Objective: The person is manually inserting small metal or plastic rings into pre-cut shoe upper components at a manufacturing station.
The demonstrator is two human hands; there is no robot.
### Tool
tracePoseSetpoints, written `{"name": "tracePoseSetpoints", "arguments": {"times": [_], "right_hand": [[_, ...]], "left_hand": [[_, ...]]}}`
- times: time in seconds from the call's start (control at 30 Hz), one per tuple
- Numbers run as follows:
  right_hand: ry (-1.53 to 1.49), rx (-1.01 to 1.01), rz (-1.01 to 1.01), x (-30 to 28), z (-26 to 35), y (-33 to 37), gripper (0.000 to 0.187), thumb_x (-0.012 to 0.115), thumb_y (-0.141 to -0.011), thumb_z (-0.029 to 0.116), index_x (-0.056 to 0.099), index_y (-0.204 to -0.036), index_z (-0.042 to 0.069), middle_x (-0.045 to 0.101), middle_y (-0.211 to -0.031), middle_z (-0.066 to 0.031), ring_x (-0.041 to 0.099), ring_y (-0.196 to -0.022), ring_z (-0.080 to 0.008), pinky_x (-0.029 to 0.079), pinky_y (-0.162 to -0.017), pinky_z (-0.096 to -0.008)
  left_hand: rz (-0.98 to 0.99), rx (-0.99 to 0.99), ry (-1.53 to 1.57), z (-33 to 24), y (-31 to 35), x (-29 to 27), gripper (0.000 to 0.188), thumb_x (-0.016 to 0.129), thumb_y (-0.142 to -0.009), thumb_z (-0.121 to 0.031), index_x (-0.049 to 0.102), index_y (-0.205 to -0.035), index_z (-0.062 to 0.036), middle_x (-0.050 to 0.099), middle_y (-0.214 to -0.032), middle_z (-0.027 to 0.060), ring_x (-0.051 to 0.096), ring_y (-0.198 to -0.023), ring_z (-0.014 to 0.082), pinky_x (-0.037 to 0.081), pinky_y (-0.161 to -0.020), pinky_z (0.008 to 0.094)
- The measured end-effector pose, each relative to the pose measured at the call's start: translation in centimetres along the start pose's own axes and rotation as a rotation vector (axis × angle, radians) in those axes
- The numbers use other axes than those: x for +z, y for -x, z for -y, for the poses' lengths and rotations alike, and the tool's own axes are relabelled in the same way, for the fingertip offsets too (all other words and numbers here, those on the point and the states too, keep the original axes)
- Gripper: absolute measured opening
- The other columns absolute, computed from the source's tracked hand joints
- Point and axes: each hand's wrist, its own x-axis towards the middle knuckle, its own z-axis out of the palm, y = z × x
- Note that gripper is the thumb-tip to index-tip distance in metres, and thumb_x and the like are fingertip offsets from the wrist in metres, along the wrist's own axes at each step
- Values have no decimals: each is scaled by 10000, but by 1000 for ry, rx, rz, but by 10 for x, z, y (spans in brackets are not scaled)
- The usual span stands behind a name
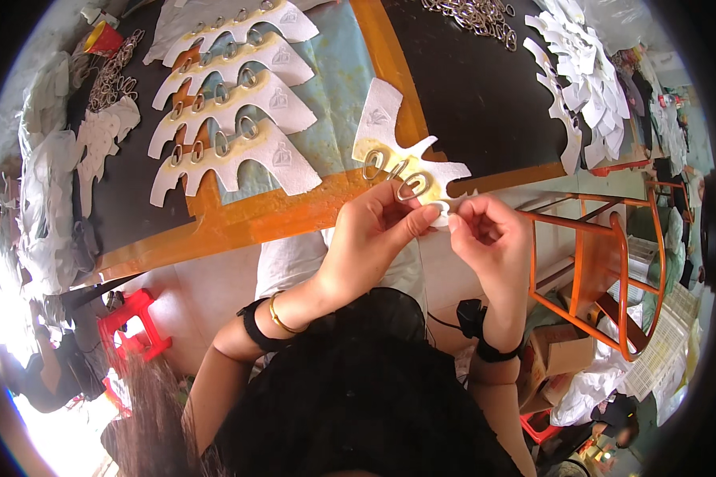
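A black shirt (334,389) fills the space before the near edge of the bench (485,103). On its left half lie overlapping white cutouts (282,163); at the bench's near edge, the worked cutout (378,119) reaches over toward the wearer. The left hand's (366,238) grip is clamped on its end tab, and the right hand's (493,238) fingertips pinch there too. Metal loops (414,187) stand along it. Probably a tab is being folded around a loop; next would call for pressing it flat.

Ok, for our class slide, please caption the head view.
Left hand and right hand work at one end of a white piece bearing metal rings, by the table.
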Motion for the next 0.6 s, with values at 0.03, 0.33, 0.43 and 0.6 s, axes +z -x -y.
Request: {"name": "tracePoseSetpoints", "arguments": {"times": [0.03, 0.33, 0.43, 0.6], "right_hand": [[-16, 28, 24, -1, 1, -2, 94, 661, -781, 27, 571, -767, 8, 527, -664, 56, 455, -583, 13, 348, -515, -136], [-128, 86, -78, 17, 9, 10, 103, 689, -795, 22, 606, -816, -37, 595, -712, 8, 521, -641, -11, 388, -541, -146], [-101, 36, -98, 19, 6, 7, 98, 683, -801, 24, 608, -821, -35, 595, -722, 10, 523, -648, -7, 391, -549, -144], [-169, 70, -89, 16, 5, 5, 79, 665, -809, 32, 601, -811, -13, 573, -702, 28, 500, -625, 5, 378, -544, -138]], "left_hand": [[1, 1, 21, -2, -2, -1, 157, 655, -852, -121, 534, -845, -19, 611, -788, 12, 557, -727, 44, 465, -660, 198], [-124, 128, 157, 5, -2, 7, 154, 671, -826, -61, 521, -828, -24, 631, -790, 28, 567, -732, 52, 474, -674, 200], [-140, 172, 158, 5, 0, 10, 157, 675, -819, -42, 520, -834, -22, 633, -795, 30, 571, -738, 50, 479, -680, 204], [-96, 120, 64, 2, 1, 4, 159, 660, -841, -87, 525, -860, -6, 636, -810, 35, 577, -763, 50, 482, -691, 205]]}}
